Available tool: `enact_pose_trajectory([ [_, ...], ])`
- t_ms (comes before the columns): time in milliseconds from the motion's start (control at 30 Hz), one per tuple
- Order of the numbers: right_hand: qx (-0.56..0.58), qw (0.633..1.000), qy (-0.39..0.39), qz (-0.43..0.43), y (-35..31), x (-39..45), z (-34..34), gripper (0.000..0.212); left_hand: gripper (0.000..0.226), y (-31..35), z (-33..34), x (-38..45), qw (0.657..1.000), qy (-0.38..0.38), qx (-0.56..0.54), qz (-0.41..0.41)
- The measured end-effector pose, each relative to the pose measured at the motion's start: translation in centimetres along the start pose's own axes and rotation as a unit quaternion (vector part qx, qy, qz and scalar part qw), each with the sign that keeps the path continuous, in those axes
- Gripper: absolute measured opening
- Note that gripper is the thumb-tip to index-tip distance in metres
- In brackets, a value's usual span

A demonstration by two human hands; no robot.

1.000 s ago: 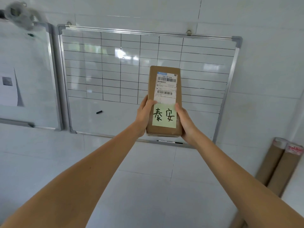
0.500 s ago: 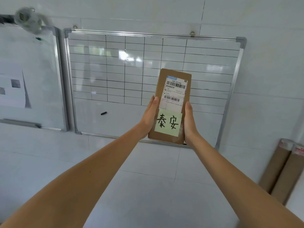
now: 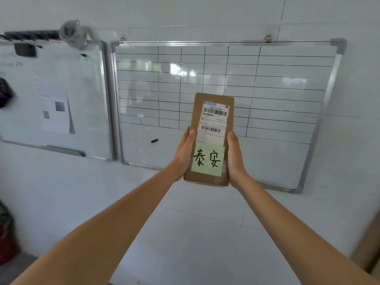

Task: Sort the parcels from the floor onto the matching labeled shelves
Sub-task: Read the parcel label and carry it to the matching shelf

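A narrow brown cardboard parcel point(image 3: 198, 99) is held upright at arm's length in front of a white wall. It bears a white barcode shipping label and, below it, a pale green sticky note with two handwritten Chinese characters. My left hand point(image 3: 183, 154) grips its left edge with the thumb on the front. My right hand point(image 3: 235, 156) grips its right edge the same way. No shelves or floor parcels are in sight.
A gridded whiteboard point(image 3: 267, 83) hangs on the wall behind the parcel, with a small black magnet point(image 3: 154, 140) on it. A second whiteboard point(image 3: 55, 99) with a paper sheet hangs to the left. Brown cardboard shows at the right edge point(image 3: 368, 249).
The view has swung left, so both whiteboards shifted right in frame and the cardboard tubes slid to the edge. The parcel sits slightly lower and stays held in both hands.
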State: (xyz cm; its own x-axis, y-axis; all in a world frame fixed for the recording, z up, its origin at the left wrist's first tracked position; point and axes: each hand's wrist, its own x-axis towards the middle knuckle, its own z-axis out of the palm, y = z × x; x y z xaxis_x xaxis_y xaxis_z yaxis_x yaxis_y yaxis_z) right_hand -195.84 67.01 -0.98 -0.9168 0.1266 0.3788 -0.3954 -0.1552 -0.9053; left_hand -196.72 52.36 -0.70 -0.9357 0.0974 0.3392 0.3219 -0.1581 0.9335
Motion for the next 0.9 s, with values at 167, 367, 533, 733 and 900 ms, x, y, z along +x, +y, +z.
enact_pose_trajectory([
  [167, 0.0, 0.998, -0.058, 0.008, 2.1, -0.1, 5.1, 0.054, 0.085, 0.7, -5.0, -2.4, 0.996, 0.075, 0.041, -0.002],
  [367, 0.046, 0.985, -0.163, 0.025, 3.5, -1.7, 12.9, 0.053, 0.052, 3.3, -11.4, -6.4, 0.977, 0.182, 0.107, 0.015],
  [533, 0.094, 0.967, -0.227, 0.063, 2.8, -4.1, 18.4, 0.065, 0.052, 6.7, -14.9, -10.1, 0.949, 0.272, 0.156, 0.034],
  [733, 0.145, 0.929, -0.328, 0.094, 1.9, -8.8, 22.8, 0.063, 0.044, 9.7, -16.7, -16.9, 0.9, 0.385, 0.199, 0.054],
  [900, 0.153, 0.892, -0.416, 0.092, 1.0, -14.1, 27.2, 0.073, 0.054, 11.5, -18.5, -23.9, 0.847, 0.488, 0.205, 0.04],
])
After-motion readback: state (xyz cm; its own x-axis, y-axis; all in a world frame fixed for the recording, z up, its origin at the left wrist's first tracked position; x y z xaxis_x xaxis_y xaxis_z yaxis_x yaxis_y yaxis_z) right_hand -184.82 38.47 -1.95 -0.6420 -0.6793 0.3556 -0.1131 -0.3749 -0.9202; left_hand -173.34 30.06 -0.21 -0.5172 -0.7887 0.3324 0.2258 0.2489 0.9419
